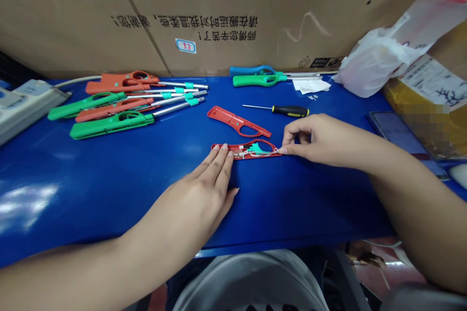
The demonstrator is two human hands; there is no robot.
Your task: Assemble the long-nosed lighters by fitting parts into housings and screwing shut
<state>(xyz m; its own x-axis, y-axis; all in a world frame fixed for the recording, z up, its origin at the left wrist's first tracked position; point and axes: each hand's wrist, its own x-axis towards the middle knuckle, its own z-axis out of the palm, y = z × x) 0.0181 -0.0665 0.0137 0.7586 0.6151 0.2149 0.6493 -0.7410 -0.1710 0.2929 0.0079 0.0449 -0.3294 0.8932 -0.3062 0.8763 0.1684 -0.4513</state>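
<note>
A red lighter half-shell [263, 155] lies on the blue table with its inside facing up. Inside it are a green trigger [258, 148], white wires and small metal parts. My left hand [204, 182] rests its stretched fingertips on the left end of this shell, thumb held apart. At the shell's right end, my right hand [319, 138] pinches a thin white wire [274, 151] between thumb and index finger. Just behind lies the matching red cover half [239, 122], detached. A black and yellow screwdriver [290, 111] lies beyond my right hand.
Several red and green long-necked lighters [113, 125] lie at the back left beside a power strip [27, 102]. A green lighter [255, 79], a blue lighter [248, 71], white paper [311, 86] and small screws [313, 97] are at the back. A cardboard box [219, 0] walls the rear; a phone [404, 141] lies right.
</note>
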